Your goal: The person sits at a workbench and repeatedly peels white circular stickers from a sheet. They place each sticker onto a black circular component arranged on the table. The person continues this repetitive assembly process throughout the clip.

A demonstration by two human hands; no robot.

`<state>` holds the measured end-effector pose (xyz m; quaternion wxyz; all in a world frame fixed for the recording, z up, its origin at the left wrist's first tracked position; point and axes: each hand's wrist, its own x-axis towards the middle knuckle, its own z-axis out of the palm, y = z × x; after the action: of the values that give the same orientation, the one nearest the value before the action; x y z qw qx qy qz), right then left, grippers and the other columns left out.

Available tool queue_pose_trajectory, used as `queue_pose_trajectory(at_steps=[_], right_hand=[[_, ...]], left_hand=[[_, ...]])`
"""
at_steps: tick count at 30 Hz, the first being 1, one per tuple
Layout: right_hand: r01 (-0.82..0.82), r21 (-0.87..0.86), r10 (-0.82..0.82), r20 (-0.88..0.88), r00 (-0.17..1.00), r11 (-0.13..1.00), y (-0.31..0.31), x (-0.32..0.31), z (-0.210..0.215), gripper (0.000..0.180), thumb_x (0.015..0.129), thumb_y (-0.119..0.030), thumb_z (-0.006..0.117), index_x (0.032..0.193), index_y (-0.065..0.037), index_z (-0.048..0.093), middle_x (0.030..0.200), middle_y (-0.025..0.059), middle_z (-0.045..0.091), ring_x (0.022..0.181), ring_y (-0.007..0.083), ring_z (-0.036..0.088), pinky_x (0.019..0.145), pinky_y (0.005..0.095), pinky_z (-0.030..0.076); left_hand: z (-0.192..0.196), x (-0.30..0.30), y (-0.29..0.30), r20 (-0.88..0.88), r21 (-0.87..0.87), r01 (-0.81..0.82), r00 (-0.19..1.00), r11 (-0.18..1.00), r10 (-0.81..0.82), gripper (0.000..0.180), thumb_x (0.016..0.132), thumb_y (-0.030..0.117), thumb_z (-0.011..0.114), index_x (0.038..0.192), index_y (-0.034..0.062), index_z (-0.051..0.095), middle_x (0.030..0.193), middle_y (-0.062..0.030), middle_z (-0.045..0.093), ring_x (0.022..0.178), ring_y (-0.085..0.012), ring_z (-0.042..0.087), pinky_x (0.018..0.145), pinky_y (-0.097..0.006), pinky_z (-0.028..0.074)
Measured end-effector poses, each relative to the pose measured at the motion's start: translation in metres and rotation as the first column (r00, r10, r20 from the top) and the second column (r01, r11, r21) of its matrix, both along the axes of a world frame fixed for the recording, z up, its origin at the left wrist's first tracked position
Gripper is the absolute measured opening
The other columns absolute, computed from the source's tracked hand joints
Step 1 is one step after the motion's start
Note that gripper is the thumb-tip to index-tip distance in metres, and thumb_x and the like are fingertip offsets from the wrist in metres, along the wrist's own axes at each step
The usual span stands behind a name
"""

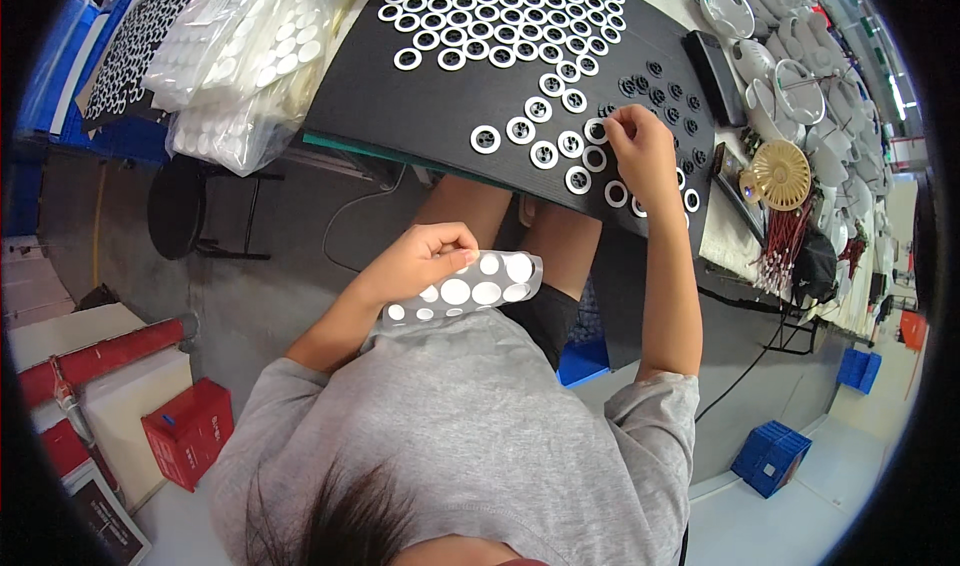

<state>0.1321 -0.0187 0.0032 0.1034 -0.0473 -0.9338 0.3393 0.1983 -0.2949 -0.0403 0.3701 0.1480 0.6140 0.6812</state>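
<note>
My left hand (415,262), close to my lap, pinches a curved translucent sheet (537,270) bearing rows of white round stickers (455,292). Over the right part of the black board (400,116), my right hand (645,146) has its thumb and forefinger pressed together. Its fingertips are beside a black round piece with a white ring (595,131); anything between them is too small to make out. Many such white-ringed pieces (520,130) lie spread over the board. Plain black round pieces (657,96) without a white ring are grouped just beyond my right hand.
Clear bags of white discs (240,56) lie at the left by another black board (135,51) of ringed pieces. A black oblong case (715,78), a yellow fan (778,176), red wires (785,241) and white plastic housings (800,91) crowd the right. A dark stool (178,213) stands at left.
</note>
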Motion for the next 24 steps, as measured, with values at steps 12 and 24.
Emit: queue_pose_trajectory(at_steps=[12,24], right_hand=[[0.026,0.117,-0.021,-0.044,0.999,0.993,0.003,-0.003,-0.005,0.011,0.074,-0.01,0.058,0.077,0.001,0.057,0.07,0.014,0.056,0.071,0.0286,0.054,0.065,0.0375,0.043],[-0.036,0.234,0.072,-0.145,0.987,0.972,-0.013,0.013,-0.004,0.013,0.073,-0.01,0.061,0.082,-0.001,0.06,0.074,0.011,0.056,0.074,0.0264,0.054,0.068,0.0358,0.043]], left_hand=[[-0.001,-0.001,0.003,0.006,-0.009,0.025,1.0,1.0,-0.025,0.01,0.087,0.01,0.052,0.085,0.0007,0.055,0.072,0.0037,0.055,0.065,0.0003,0.048,0.055,-0.015,0.038],[-0.002,0.0,0.005,0.017,-0.002,0.031,0.999,1.0,-0.031,0.01,0.086,0.011,0.053,0.084,0.001,0.055,0.072,0.0039,0.054,0.065,0.0004,0.046,0.055,-0.015,0.036]])
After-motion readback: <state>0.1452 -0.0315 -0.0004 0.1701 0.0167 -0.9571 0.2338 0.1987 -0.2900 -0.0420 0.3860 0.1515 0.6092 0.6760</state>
